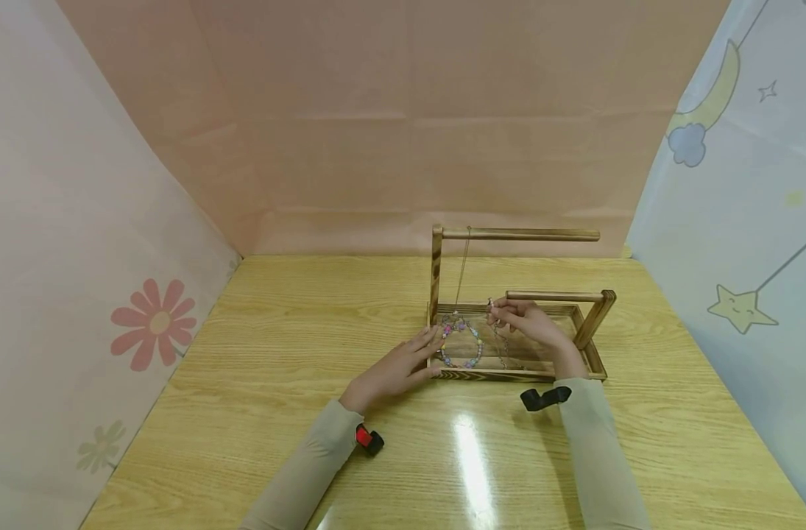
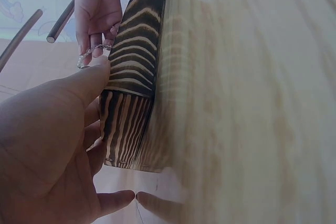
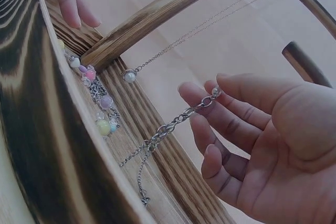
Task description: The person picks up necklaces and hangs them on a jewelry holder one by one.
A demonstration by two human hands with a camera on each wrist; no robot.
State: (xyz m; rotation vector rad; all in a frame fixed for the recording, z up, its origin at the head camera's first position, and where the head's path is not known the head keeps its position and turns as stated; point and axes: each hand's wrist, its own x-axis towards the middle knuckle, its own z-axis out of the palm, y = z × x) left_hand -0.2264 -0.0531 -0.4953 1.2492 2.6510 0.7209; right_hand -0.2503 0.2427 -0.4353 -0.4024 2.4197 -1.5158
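My right hand (image 1: 531,324) pinches one end of a silver chain bracelet (image 3: 170,124) between thumb and forefinger. The chain slants down, its lower end in the tray of a wooden jewelry stand (image 1: 495,375). At the stand's left end, my left hand (image 1: 399,362) touches the corner, thumb by the front wall and fingers spread along the end. Near those fingertips lies a pastel beaded bracelet (image 1: 475,361) in the tray. A thin necklace (image 1: 463,269) with a pearl pendant (image 3: 129,76) hangs from the tall upper bar (image 1: 522,235).
The stand's lower bar (image 1: 551,296) sits just behind my right hand, on a post (image 1: 595,320) at the right end. Around the stand spreads a wooden tabletop (image 1: 310,316), with a peach backdrop (image 1: 350,147) behind. Printed sheets with flowers and stars flank both sides.
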